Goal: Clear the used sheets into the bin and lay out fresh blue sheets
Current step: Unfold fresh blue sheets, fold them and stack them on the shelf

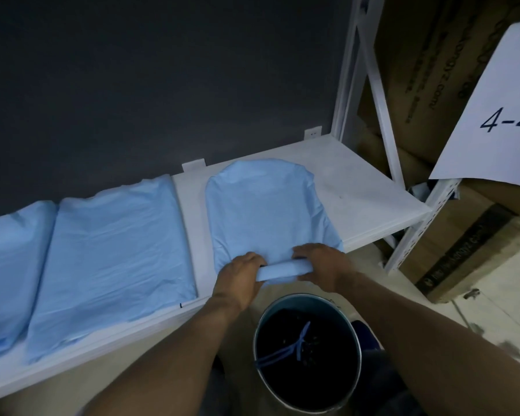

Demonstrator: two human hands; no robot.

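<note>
Nearest, a round grey metal bin [306,296] with a dark inside is seen on the floor between the person's forearms, with thin blue strips [294,346] lying in it. Just beyond its rim, the rolled near edge [282,271] of a light blue sheet [264,211] is gripped at both ends. Its left end is clasped by the curled fingers of the left hand [240,279], its right end by the right hand [321,268]. The rest of that sheet is spread flat on a white shelf board [357,187]. Two more light blue sheets [111,250] are laid side by side further left. Behind, a dark grey wall [162,70] is seen. At right, brown cardboard boxes [433,70] are fronted by a white paper [499,109] marked "4-4".
</note>
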